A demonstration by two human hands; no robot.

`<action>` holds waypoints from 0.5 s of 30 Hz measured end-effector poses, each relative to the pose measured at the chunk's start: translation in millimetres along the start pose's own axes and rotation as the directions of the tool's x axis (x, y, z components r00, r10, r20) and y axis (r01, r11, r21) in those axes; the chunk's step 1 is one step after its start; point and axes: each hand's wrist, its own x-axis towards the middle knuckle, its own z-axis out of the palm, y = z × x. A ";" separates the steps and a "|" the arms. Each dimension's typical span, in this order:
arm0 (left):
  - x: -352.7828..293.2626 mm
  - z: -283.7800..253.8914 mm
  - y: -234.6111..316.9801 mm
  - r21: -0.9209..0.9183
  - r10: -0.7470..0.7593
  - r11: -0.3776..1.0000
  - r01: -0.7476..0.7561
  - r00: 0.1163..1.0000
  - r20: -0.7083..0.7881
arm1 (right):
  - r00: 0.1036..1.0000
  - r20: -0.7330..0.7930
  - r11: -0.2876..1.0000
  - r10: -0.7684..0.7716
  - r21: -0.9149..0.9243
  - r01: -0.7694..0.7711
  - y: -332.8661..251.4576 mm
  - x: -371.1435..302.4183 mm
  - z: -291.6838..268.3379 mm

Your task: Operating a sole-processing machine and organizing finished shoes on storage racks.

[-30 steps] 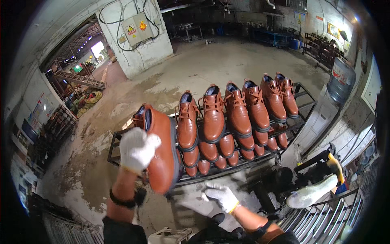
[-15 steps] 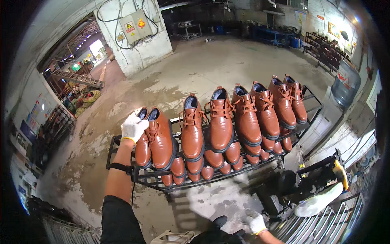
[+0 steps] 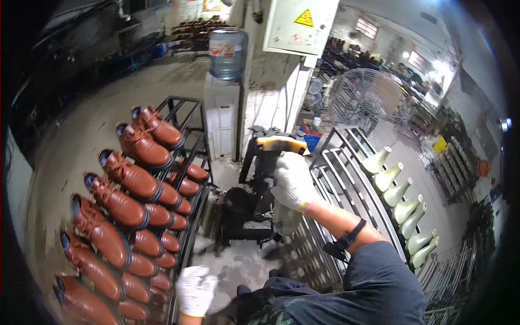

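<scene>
My right hand (image 3: pixel 294 181), in a white knit glove, reaches to the black machine stand (image 3: pixel 254 208) and is closed on the upper end of a pale shoe last (image 3: pixel 287 214). The last is blurred and partly hidden by the glove. Just beyond my fingers a yellow-topped bar (image 3: pixel 281 144) crosses the stand. Low in view, my left hand (image 3: pixel 196 292), also gloved, hangs with fingers loosely apart and holds nothing. It is beside the black rack (image 3: pixel 187 238) of brown lace-up shoes (image 3: pixel 116 200), apart from them.
A slatted metal rack (image 3: pixel 346 179) on the right bears several pale green shoe lasts (image 3: pixel 405 208). Behind the machine stand a water dispenser (image 3: pixel 222 114) and a pillar with an electrical box (image 3: pixel 299 27). A large round fan (image 3: pixel 365 105) is further right.
My view has swung right, from the shoe rack to the machine. My left hand has left the shoes at the rack's end and dropped low; my right hand has risen to the pale last.
</scene>
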 end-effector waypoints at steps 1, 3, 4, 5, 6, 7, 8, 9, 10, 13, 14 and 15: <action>9.0 22.4 9.3 -0.084 0.025 0.996 -0.021 0.999 0.038 | 0.945 0.035 0.941 0.325 0.088 -0.327 2.1 -7.4 -13.9; 35.5 67.2 37.0 -0.191 0.053 0.981 -0.029 0.991 0.122 | 0.701 0.305 0.736 0.644 0.004 -0.677 32.1 -18.7 -13.2; 50.3 87.3 49.9 -0.212 0.057 0.977 -0.016 0.980 0.190 | 0.459 0.526 0.534 0.716 0.012 -0.846 32.2 -7.7 -27.2; 66.7 110.2 65.0 -0.247 0.082 0.969 -0.011 0.956 0.281 | 0.584 0.469 0.640 0.662 0.051 -0.766 51.5 -15.3 -16.7; 81.7 134.9 73.8 -0.347 0.141 0.938 -0.019 0.933 0.331 | 0.611 0.544 0.697 0.575 0.065 -0.714 73.7 -19.4 1.0; 94.0 157.5 85.8 -0.460 0.054 0.872 0.166 0.902 0.429 | 0.607 0.553 0.679 0.571 0.098 -0.727 73.5 -12.0 -7.6; 108.5 181.6 103.6 -0.539 -0.020 0.765 0.353 0.849 0.527 | 0.611 0.561 0.668 0.559 0.132 -0.732 75.9 -6.4 -25.8; 125.5 204.5 125.4 -0.543 0.001 0.766 0.343 0.845 0.535 | 0.681 0.479 0.561 0.554 0.390 -0.731 95.1 -20.3 -43.4; 144.4 224.1 149.5 -0.673 0.048 0.290 0.681 0.692 0.721 | 0.730 0.380 0.429 0.568 0.621 -0.656 114.7 -39.5 -60.1; 189.0 264.7 202.9 -0.470 0.271 -0.269 0.841 0.534 0.801 | 0.685 0.403 -0.358 0.607 0.908 -0.217 136.3 -85.9 -74.3; 207.5 278.0 215.1 -0.498 0.272 -0.226 0.837 0.545 0.793 | 0.661 0.331 -0.275 0.674 0.942 -0.192 146.6 -96.9 -71.8; 216.2 292.4 234.1 -0.632 0.119 -0.132 0.763 0.645 0.754 | 0.659 0.158 -0.040 0.735 0.981 -0.190 169.6 -111.6 -51.6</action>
